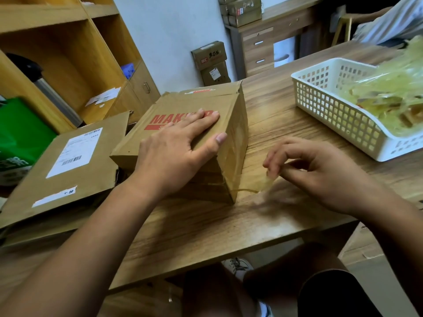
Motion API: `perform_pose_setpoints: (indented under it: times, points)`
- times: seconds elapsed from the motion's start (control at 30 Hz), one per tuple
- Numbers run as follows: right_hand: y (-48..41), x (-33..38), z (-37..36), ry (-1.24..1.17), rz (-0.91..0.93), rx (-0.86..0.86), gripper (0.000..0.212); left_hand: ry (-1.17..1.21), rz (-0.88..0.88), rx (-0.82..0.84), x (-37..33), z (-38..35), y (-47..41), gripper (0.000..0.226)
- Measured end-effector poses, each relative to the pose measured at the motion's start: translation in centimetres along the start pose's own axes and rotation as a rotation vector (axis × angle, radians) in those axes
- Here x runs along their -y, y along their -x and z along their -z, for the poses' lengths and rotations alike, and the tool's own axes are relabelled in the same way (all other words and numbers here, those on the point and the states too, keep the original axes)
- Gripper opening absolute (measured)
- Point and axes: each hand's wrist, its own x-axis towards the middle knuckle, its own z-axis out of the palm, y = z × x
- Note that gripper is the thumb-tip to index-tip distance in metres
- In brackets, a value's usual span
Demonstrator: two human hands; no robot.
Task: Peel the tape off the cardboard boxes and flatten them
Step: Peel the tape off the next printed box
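The left grip lies flat, fingers straight, on top of the cardboard box, thumb over its right edge; the box stands on the wooden surface; the right grip, just beside it, pinches a clear tape strip that runs to the box's lower near corner; a white basket sits far right; a flattened box lies left.

Cardboard box, top: bold red capitals "MAK…", rest of word hidden under left hand; red bar beneath, print unreadable. Left of cardboard box, flattened box: white shipping label with barcodes, text too small. Behind cardboard box, stacked boxes: dark Chinese characters, too blurred to read.
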Motion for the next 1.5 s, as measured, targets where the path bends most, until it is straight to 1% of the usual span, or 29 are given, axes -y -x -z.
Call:
perform_pose_setpoints:
  times: [0.07,0.17,0.2,0.27,0.33,0.37,0.43,0.47,0.57,0.7,0.77,0.87,0.97,1.07,1.13,1.3,1.4,1.5]
  points:
    - [-0.4,0.3,-0.7,0.061,-0.003,-0.047,0.031,-0.002,0.007,-0.002,0.0,0.0,0.0,0.073]
    - [-1.0,0.7,-3.1,0.081,-0.030,-0.067,0.033,-0.007,0.006,0.000,0.1,-0.1,-0.1,0.073]
    - [-1.2,0.9,-3.9,0.097,-0.046,-0.117,0.034,-0.008,0.005,0.003,0.1,-0.1,-0.1,0.073]
    - [-1.3,1.2,-5.2,0.129,-0.101,-0.296,0.026,-0.014,0.006,0.003,0.0,-0.1,-0.1,0.072]
    - [-1.4,1.4,-6.1,0.032,-0.188,-0.431,0.015,-0.024,0.011,0.001,0.0,-0.2,-0.1,0.072]
    - [-1.3,1.3,-6.5,-0.095,-0.240,-0.444,0.013,-0.027,0.012,0.000,0.0,-0.2,0.0,0.072]
    - [-0.8,1.2,-7.1,-0.337,-0.290,-0.389,0.009,-0.030,0.008,0.000,0.1,-0.2,0.0,0.072]
    - [-0.4,1.2,-7.2,-0.356,-0.258,-0.352,0.008,-0.029,0.007,0.000,0.1,-0.2,0.0,0.073]
    - [0.9,0.9,-7.1,-0.253,-0.143,-0.245,0.019,-0.025,0.009,-0.004,0.0,-0.1,-0.1,0.074]
    - [1.7,1.1,-7.2,-0.176,-0.075,-0.117,0.042,-0.022,0.008,-0.006,-0.1,-0.1,0.0,0.074]
    - [1.3,1.0,-7.7,-0.121,-0.053,-0.145,0.039,-0.021,0.011,-0.002,-0.2,-0.1,0.0,0.075]
    - [0.4,1.0,-7.8,-0.120,-0.029,-0.287,0.022,-0.026,0.012,0.005,-0.2,0.0,0.0,0.075]
    - [0.9,1.6,-8.0,-0.048,-0.003,-0.360,0.022,-0.026,0.013,0.008,-0.5,0.1,0.1,0.076]
    - [3.1,2.6,-8.9,0.067,0.111,-0.344,0.026,-0.028,0.019,0.005,-0.7,0.2,0.0,0.080]
    - [4.0,2.8,-9.1,0.081,0.142,-0.340,0.031,-0.036,0.019,0.006,-0.9,0.2,0.1,0.081]
    - [4.2,3.1,-9.5,0.182,0.212,-0.335,0.028,-0.037,0.019,0.015,-1.3,0.3,0.3,0.083]
    - [5.0,4.0,-11.4,0.174,0.272,-0.260,0.028,-0.033,0.029,0.017,-1.6,0.2,0.2,0.083]
    - [4.9,4.3,-12.0,0.160,0.252,-0.212,0.027,-0.046,0.052,0.027,-2.3,0.1,0.2,0.076]
